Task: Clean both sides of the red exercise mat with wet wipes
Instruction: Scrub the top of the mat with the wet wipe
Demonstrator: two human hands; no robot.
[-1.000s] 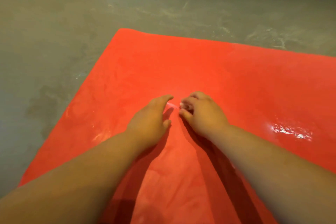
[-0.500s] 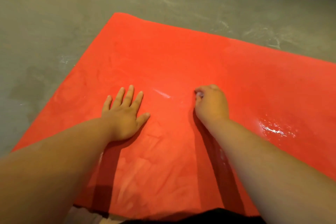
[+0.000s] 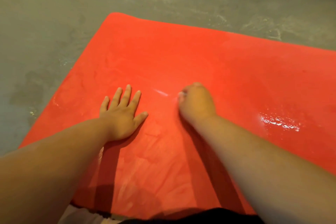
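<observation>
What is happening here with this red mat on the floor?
A person is cleaning the red exercise mat, which lies spread on the grey floor. The left hand rests flat on the mat, fingers straight. The right hand curls around what seems a wet wipe, only a white bit showing, and holds it against the mat. A wet patch shines further right.

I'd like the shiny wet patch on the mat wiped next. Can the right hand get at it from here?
Probably yes: the right hand, holding a wipe, rests on the mat left of the wet patch; only bare mat lies between.
</observation>
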